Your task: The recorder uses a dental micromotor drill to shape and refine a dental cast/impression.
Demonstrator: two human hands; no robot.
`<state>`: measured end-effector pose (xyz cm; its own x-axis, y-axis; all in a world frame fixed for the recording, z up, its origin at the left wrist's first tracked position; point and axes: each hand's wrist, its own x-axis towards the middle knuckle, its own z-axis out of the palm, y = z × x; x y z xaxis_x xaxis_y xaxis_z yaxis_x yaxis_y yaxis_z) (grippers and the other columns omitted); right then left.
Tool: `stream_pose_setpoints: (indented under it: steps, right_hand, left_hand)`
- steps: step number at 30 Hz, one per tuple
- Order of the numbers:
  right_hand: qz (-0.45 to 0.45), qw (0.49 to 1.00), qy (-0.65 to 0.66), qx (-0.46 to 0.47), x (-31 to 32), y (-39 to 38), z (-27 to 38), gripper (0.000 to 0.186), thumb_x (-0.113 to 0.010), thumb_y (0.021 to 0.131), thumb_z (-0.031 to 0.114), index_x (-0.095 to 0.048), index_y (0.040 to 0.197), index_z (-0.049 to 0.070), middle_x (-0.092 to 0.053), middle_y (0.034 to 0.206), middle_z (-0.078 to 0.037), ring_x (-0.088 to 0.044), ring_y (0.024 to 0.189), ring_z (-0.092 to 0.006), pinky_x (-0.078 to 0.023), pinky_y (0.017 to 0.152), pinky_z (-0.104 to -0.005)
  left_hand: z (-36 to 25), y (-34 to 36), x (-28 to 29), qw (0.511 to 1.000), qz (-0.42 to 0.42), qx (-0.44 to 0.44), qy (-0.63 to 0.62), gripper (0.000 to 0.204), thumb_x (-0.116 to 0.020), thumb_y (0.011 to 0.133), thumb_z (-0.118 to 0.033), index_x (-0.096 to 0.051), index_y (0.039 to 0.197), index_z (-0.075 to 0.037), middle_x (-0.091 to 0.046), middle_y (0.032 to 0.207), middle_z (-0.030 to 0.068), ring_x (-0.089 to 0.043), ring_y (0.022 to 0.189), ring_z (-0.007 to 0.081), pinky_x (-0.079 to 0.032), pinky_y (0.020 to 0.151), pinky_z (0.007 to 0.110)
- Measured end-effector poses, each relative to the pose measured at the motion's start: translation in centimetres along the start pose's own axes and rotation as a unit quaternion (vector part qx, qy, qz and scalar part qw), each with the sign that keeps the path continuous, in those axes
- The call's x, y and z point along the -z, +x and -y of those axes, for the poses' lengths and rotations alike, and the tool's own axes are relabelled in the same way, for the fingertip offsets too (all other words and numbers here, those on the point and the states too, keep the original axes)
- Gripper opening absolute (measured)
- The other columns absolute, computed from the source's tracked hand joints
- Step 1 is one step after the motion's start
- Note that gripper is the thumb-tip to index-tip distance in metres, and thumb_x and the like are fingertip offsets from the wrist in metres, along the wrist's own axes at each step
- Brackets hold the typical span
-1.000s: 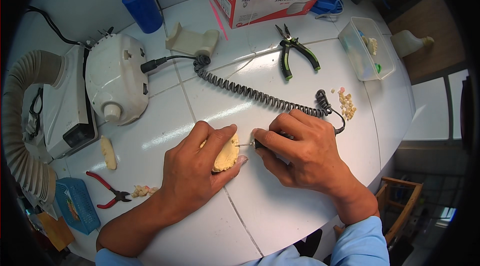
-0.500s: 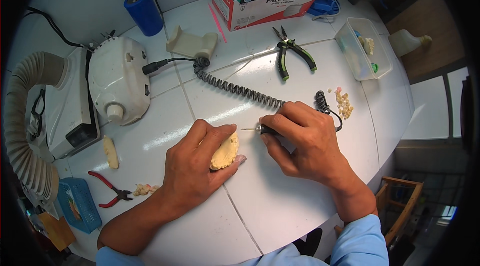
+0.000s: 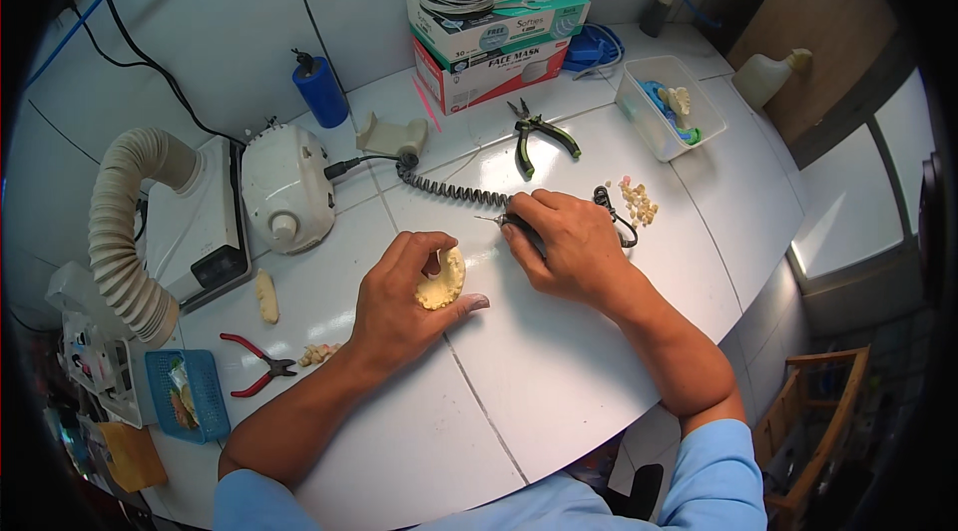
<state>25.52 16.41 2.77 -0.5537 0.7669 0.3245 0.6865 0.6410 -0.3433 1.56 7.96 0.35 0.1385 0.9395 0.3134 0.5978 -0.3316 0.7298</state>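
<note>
A pale yellow plaster dental cast (image 3: 444, 281) is held in my left hand (image 3: 391, 289), fingers curled over its far edge and the thumb stretched out below it. Its curved row of bumpy teeth faces right. My right hand (image 3: 571, 244) grips a black rotary handpiece (image 3: 526, 230), its thin metal bur pointing left. A gap separates the bur from the cast. From the handpiece, a black coiled cord (image 3: 454, 192) leads toward a white control unit (image 3: 287, 190) at the left; part of it is hidden behind my right hand.
Green-handled pliers (image 3: 539, 137) and loose artificial teeth (image 3: 639, 202) lie beyond my right hand. Red-handled cutters (image 3: 261, 366) and a blue basket (image 3: 188, 396) are at left. Mask boxes (image 3: 499, 72), a clear plastic tub (image 3: 667, 122) and a ribbed hose (image 3: 130, 232) stand around the table.
The view has shifted, showing more of the surroundings. My left hand's grip has loosened and the cast has turned, showing its hollow inner curve. The handpiece stays in my right hand.
</note>
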Motion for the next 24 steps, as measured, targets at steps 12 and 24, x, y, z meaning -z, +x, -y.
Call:
stream_pose_setpoints:
  steps: [12,24]
  right_hand:
    - [-0.025,0.999,-0.022,-0.028,-1.2,-0.7,0.2,0.022,-0.068,0.103,0.03,-0.074,0.107,0.009,-0.074,0.091,-0.013,-0.075,0.087,-0.037,-0.06,0.078,-0.0507]
    - [-0.179,0.973,-0.124,0.071,-2.7,-2.2,1.2,0.014,-0.073,0.097,0.02,-0.069,0.095,0.006,-0.067,0.082,-0.009,-0.07,0.073,-0.0277,-0.056,0.064,-0.0422]
  left_hand:
    - [0.8,0.2,-0.5,0.999,0.023,-0.004,-0.033,0.063,-0.101,0.08,-0.029,-0.07,0.129,-0.002,-0.076,0.111,0.0137,-0.074,0.1,0.0223,-0.061,0.088,0.037]
    - [1.2,0.5,-0.8,0.999,0.008,-0.045,-0.021,0.053,-0.096,0.083,-0.025,-0.072,0.122,0.001,-0.075,0.102,0.0134,-0.072,0.091,0.0228,-0.059,0.085,0.036]
